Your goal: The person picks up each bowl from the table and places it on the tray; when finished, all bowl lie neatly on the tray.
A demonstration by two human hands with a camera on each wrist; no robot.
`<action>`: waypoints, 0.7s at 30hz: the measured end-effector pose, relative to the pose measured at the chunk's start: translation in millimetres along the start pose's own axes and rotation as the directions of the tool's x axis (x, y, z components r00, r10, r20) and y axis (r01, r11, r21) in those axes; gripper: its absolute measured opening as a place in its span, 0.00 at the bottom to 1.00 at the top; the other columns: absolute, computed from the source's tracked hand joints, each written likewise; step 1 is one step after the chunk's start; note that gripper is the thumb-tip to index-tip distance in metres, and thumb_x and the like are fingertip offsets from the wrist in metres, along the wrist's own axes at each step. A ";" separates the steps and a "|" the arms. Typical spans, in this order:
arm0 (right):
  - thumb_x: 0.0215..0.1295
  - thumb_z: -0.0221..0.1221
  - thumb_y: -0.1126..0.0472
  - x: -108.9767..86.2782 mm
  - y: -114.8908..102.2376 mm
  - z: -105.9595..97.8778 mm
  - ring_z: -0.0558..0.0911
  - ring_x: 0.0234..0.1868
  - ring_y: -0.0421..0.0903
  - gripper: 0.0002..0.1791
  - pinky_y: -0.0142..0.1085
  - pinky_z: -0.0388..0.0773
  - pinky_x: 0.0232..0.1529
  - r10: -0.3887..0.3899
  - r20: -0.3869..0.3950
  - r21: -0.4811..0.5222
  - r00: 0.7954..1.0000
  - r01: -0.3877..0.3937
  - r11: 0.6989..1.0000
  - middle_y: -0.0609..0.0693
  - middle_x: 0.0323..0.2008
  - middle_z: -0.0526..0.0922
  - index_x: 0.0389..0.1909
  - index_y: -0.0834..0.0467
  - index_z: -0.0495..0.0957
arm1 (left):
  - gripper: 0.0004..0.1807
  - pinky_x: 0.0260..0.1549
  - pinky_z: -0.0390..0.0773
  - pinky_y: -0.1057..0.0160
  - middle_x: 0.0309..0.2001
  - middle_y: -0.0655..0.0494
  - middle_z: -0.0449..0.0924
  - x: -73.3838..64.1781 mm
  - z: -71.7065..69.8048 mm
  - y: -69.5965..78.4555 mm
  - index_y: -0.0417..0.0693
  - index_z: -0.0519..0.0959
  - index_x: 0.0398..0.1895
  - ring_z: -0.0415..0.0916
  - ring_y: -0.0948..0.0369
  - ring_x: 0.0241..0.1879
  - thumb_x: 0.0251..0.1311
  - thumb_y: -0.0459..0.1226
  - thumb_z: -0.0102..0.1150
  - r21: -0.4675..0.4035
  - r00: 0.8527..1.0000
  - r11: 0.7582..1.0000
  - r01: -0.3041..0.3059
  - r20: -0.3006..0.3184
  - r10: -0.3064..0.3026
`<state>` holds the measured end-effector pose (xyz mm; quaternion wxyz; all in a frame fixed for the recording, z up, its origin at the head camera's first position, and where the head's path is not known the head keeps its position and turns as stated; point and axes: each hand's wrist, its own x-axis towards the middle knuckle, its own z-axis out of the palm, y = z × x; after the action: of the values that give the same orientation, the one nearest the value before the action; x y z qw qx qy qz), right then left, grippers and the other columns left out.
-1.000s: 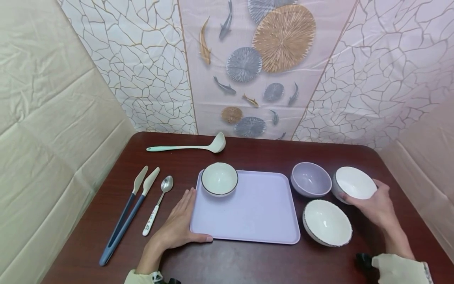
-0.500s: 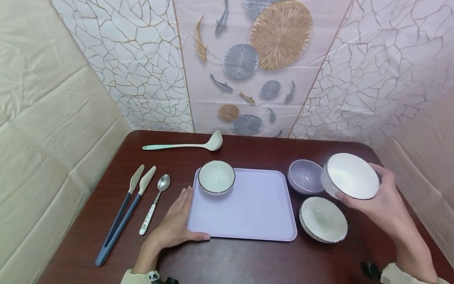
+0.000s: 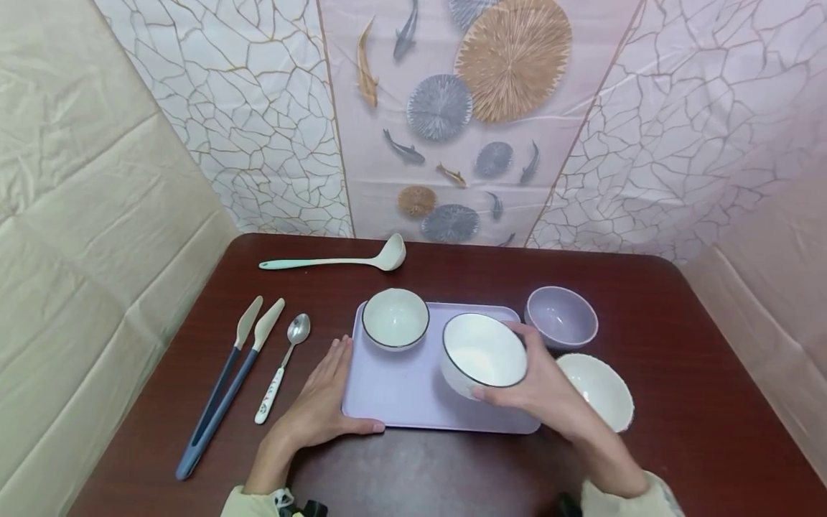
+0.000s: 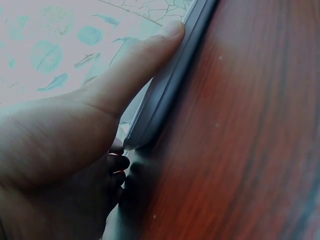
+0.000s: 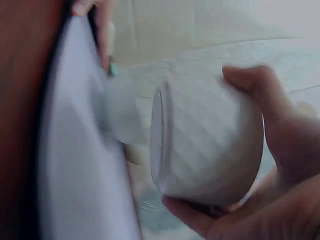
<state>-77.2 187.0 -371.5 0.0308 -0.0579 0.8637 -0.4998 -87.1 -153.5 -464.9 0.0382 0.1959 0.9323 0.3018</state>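
Note:
A white bowl [image 3: 483,352] with a dark rim hangs over the right half of the lilac tray [image 3: 394,402], tilted a little. My right hand [image 3: 549,384] grips it from the right, thumb on the near side and fingers round the far side. In the right wrist view the bowl's outside [image 5: 210,140] has a quilted pattern, and its base is apart from the tray. My left hand [image 3: 316,406] lies at the tray's near left corner, fingers straight along the left side, thumb [image 4: 150,55] against the front edge. A pale green bowl [image 3: 395,319] stands on the tray's far left.
Right of the tray stand a purple bowl [image 3: 561,317] and a cream bowl [image 3: 601,391], partly hidden by my right hand. Tongs [image 3: 226,402] and a spoon [image 3: 281,370] lie at left. A ladle [image 3: 349,261] lies behind the tray.
My right hand has lifted the white bowl from beside the purple bowl and carried it left over the tray. The left hand has stayed at the tray's corner.

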 end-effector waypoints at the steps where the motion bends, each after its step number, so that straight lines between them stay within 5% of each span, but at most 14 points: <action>1: 0.38 0.80 0.50 5.0 0.5 8.3 0.76 0.54 0.50 0.59 0.41 0.71 0.55 0.024 -0.021 0.000 0.999 -0.024 1.000 0.58 0.59 0.72 0.68 0.60 0.55 | 0.76 0.69 0.45 0.43 0.77 0.41 0.37 -0.2 -0.3 -0.1 0.35 0.40 0.77 0.33 0.48 0.76 0.37 0.72 0.67 0.001 1.000 1.000 0.000 -0.004 0.000; 7: 0.35 0.81 0.51 34.2 8.3 42.8 0.74 0.57 0.54 0.62 0.46 0.70 0.57 0.070 -0.183 -0.047 0.981 -0.080 0.996 0.61 0.59 0.71 0.68 0.62 0.53 | 0.76 0.69 0.46 0.44 0.77 0.40 0.38 -2.5 -1.7 -2.3 0.34 0.41 0.77 0.35 0.47 0.76 0.36 0.72 0.68 0.032 1.000 0.999 0.013 -0.025 -0.012; 13: 0.33 0.81 0.51 56.5 20.7 56.7 0.73 0.57 0.58 0.63 0.48 0.71 0.57 0.060 -0.354 -0.116 0.933 -0.108 0.987 0.66 0.59 0.66 0.67 0.67 0.51 | 0.75 0.70 0.46 0.44 0.77 0.40 0.39 -1.1 -1.6 -0.2 0.34 0.42 0.77 0.35 0.47 0.75 0.37 0.71 0.68 0.033 1.000 0.999 -0.009 -0.029 0.010; 21: 0.32 0.81 0.50 69.9 28.2 62.5 0.71 0.58 0.59 0.65 0.48 0.68 0.60 0.079 -0.413 -0.117 0.907 -0.139 0.983 0.68 0.59 0.64 0.66 0.67 0.50 | 0.76 0.70 0.46 0.45 0.77 0.39 0.39 -0.7 0.5 0.7 0.33 0.41 0.76 0.35 0.47 0.75 0.37 0.72 0.67 0.038 1.000 0.999 -0.018 -0.023 0.019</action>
<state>-141.5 138.0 -426.8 -0.1257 0.0939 0.8868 -0.4347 -86.1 -153.0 -464.9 0.0210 0.2015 0.9364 0.2866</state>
